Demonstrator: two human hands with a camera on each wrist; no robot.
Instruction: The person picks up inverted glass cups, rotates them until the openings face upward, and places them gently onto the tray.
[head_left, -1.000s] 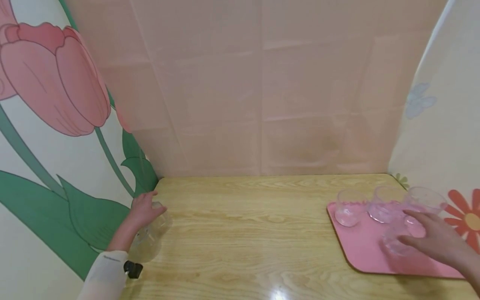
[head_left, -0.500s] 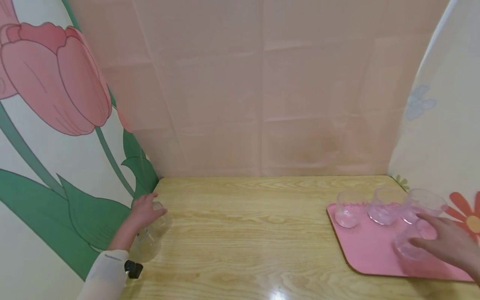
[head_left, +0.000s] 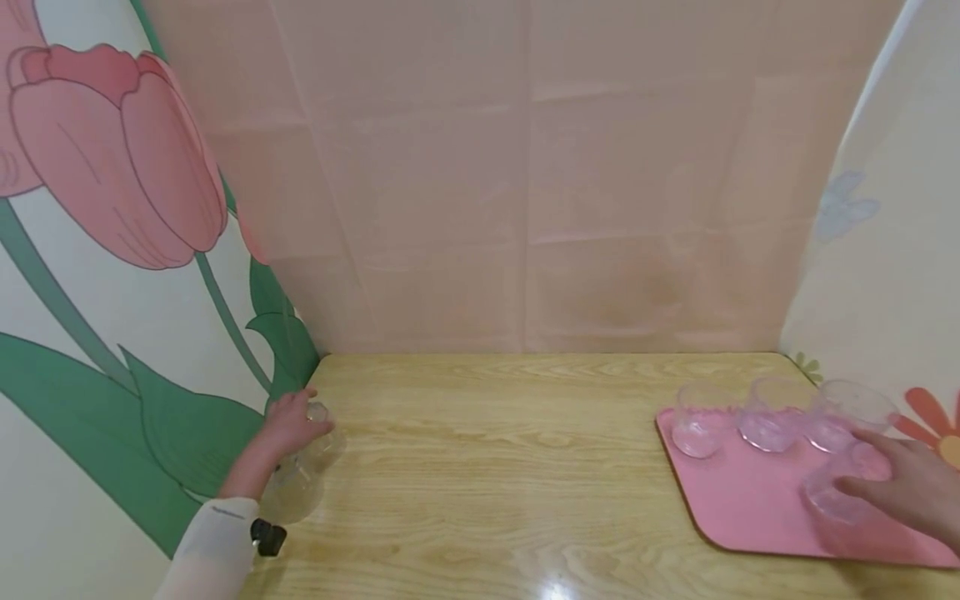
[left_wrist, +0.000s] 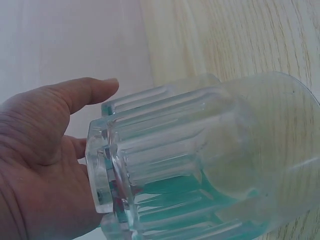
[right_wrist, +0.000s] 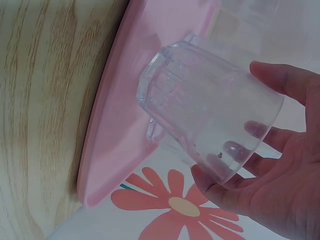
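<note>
Three cups (head_left: 767,427) stand in a row at the back of the pink tray (head_left: 738,508) when we look from the head. Our right hand (head_left: 911,483) has one more cup (head_left: 828,493), a bit tipped, in front of them and over the tray; we cannot tell if it touches down. Far off, at the left end of the counter (head_left: 487,467), our left hand (head_left: 288,427) is by at least two left cups (head_left: 292,498).

From the left wrist, we see those cups upside down, bottoms toward our palm. Our thumb sticks out, but we cannot tell if we grip one.

From the right wrist, our fingers and thumb bend round the cup near its rim, spread as wide as it is. Its bottom points at the tray.

We think we are setting this cup with the others. Next, we would need to stand it flat, not bump the rest, and let go gently.
</note>
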